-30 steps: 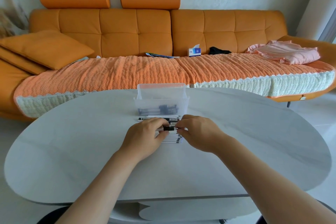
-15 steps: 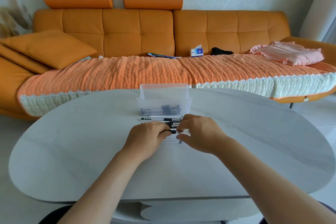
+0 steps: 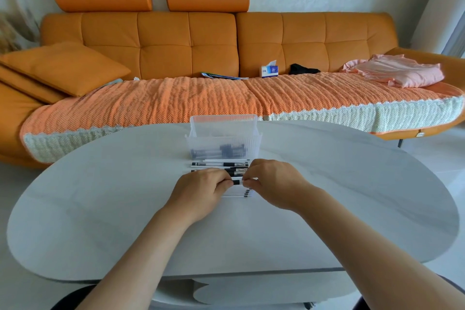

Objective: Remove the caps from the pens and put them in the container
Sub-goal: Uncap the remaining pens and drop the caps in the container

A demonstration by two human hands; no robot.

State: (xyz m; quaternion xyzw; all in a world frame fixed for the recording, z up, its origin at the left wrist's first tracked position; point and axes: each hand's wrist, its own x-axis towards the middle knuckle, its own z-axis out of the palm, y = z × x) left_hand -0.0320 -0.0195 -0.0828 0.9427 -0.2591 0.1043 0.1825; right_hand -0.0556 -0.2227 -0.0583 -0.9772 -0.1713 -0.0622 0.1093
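Observation:
A clear plastic container point(image 3: 247, 143) stands on the white table point(image 3: 100, 196), with dark pens or caps lying in its bottom. Just in front of it lies a row of white pens point(image 3: 216, 164) with black grips. Above that row my left hand point(image 3: 201, 191) and my right hand point(image 3: 274, 184) hold one pen point(image 3: 237, 182) between them. The left hand grips its barrel. The right hand pinches its right end, and the fingers hide whether the cap is on. More pens point(image 3: 239, 194) show below the hands.
An orange sofa point(image 3: 214, 40) with a knitted cover runs behind the table. On it lie a tissue box point(image 3: 269, 71), a magazine, a dark item and a folded pink cloth point(image 3: 397, 72). Bare tabletop stretches to both sides of the pens.
Both hands stay together on the same pen over the row, shifting only slightly. The camera view has drifted a little.

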